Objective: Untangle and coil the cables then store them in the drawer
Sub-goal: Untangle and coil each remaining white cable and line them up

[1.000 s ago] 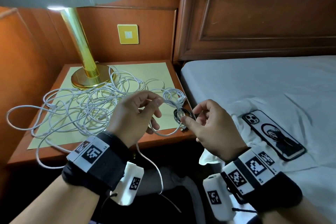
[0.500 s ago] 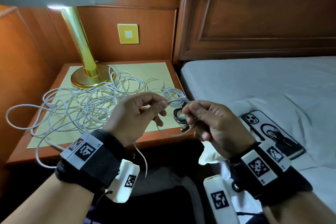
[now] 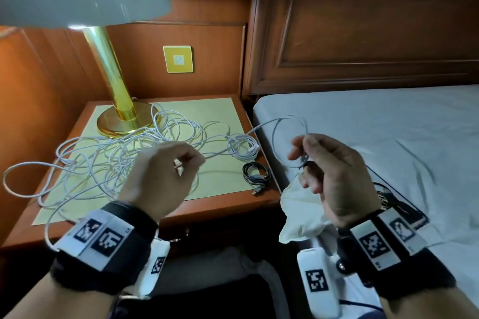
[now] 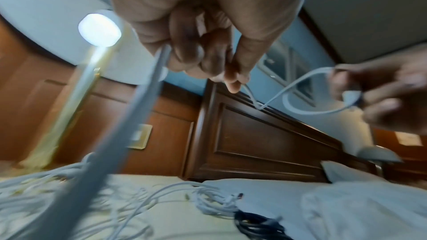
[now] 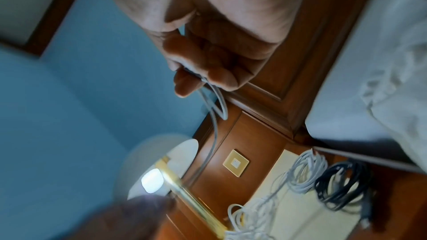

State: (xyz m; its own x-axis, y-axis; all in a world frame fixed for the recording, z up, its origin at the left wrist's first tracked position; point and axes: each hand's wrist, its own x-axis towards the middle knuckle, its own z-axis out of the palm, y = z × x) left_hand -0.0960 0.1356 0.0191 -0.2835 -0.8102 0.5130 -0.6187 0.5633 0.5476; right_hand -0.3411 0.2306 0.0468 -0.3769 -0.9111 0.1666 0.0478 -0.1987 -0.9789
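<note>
Since the earlier frame the hands have been drawn apart and raised: the right hand (image 3: 334,176) has been carried toward the right of centre, over the edge of the bed (image 3: 388,122), and a round loop of the white cable (image 3: 290,142) has been formed where only a short run was stretched between the fingers before. That loop is pinched at its top between the thumb and forefinger of the right hand, the other fingers being curled below it; in the right wrist view two strands are seen leaving the pinch. The left hand (image 3: 160,173), at lower centre, is closed on the same cable, the strand being nipped between thumb and fingertip with the remaining fingers folded in. Between the hands the cable is run nearly level, rising slightly toward the upper right, so that its long axis lies left to right across the middle of the frame; behind the left hand it is trailed back into the loose tangle (image 3: 103,160) spread over the nightstand (image 3: 228,204) at centre left, beside the lamp (image 3: 116,116). A white bundle (image 3: 242,147) and a black bundle (image 3: 256,176) are laid near the nightstand's right edge. The coiling of one white cable appears to have only begun. More slack would probably have to be fed through the left fingers and laid onto the loop. No open drawer is shown.
</note>
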